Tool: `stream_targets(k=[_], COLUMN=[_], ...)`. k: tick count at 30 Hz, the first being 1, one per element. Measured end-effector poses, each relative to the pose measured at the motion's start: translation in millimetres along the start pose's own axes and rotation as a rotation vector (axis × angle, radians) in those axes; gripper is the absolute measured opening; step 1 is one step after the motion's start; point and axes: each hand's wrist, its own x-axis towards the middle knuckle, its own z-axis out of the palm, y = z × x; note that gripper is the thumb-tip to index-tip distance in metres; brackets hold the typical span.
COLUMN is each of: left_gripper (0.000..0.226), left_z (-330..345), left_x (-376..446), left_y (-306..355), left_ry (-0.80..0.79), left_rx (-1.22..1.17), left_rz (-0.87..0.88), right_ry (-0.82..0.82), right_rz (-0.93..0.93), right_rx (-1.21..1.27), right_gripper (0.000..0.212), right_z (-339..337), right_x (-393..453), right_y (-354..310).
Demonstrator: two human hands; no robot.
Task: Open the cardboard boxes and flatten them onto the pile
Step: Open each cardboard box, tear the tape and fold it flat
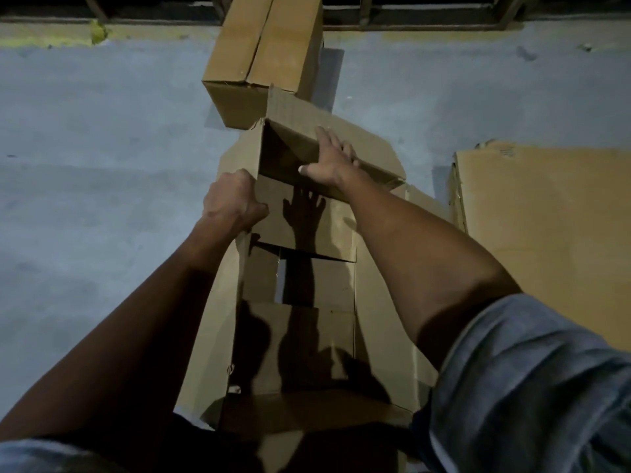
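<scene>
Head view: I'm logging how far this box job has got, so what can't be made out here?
- Open box: its near end is lost in shadow and behind the forearms.
- Left hand: fingertips hidden behind the box wall it grips.
- Closed box: far end cut off by the top edge.
- Flattened pile: runs off the right edge; sheet count unreadable.
- Right hand: palm hidden against the flap.
</scene>
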Motion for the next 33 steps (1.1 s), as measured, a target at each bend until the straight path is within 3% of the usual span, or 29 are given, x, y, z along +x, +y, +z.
stream_targets(k=[6, 9, 12, 16, 18, 20, 26, 30, 33], left_gripper=[0.074, 0.054, 0.057, 0.098, 0.13, 0.145, 0.127, 0.125, 0.135], left_z=[-1.2, -0.9, 2.6, -1.3, -3.0, 0.6, -3.1, -5.2, -8.0], left_x=[-24.5, -43.3, -58.9, -69.6, -72.3, -77.1, -98.8, -109.6, -113.7], left_y=[1.7, -5.5, -15.8, -30.4, -54.6, -80.8, -100.1, -103.5, -118.4], left_ry=[-0.014, -0.104, -0.242, -0.31, -0.222, -0.142, -0.115, -0.128, -0.137], left_rx=[0.088, 0.08, 0.066, -0.08, -0.275, -0.327, -0.41, -0.506, -0.539], left_rz=[-0.115, -0.254, -0.271, -0.331, -0.409, -0.458, -0.561, -0.582, -0.591], right_ry=[0.13, 0.169, 0.293, 0.387, 0.414, 0.415, 0.25, 0.168, 0.166], right_rz=[-0.017, 0.045, 0.186, 0.489, 0.58, 0.601, 0.759, 0.607, 0.548], right_rx=[-0.029, -0.033, -0.008, 0.121, 0.195, 0.238, 0.417, 0.408, 0.32], right_gripper=[0.104, 0.104, 0.101, 0.091, 0.083, 0.076, 0.077, 0.082, 0.081], right_z=[21.9, 22.9, 23.8, 22.0, 19.3, 20.4, 51.5, 59.0, 51.9], right_x=[-34.2, -55.1, -79.3, -122.5, -148.7, -179.5, -236.1, -224.7, -220.9], right_y=[15.7, 30.8, 52.1, 91.7, 116.8, 146.7, 200.9, 181.0, 171.9])
